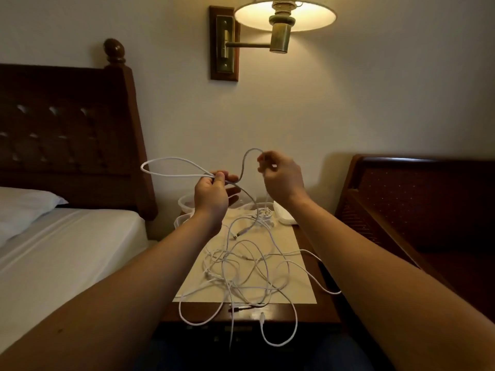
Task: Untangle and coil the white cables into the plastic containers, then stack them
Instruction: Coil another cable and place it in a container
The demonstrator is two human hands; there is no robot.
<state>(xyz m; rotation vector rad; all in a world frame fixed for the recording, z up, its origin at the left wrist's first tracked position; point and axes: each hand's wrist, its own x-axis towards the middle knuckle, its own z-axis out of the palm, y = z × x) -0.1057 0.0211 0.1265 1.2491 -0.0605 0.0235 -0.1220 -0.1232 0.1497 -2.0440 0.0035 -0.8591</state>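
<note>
No text, label, brand, number or sign is showing legibly anywhere here.

Glossy dark wood nightstand under a matt paper mat; smooth white cables; clear plastic containers; brass lamp.

cables on nightstand, containers behind
</note>
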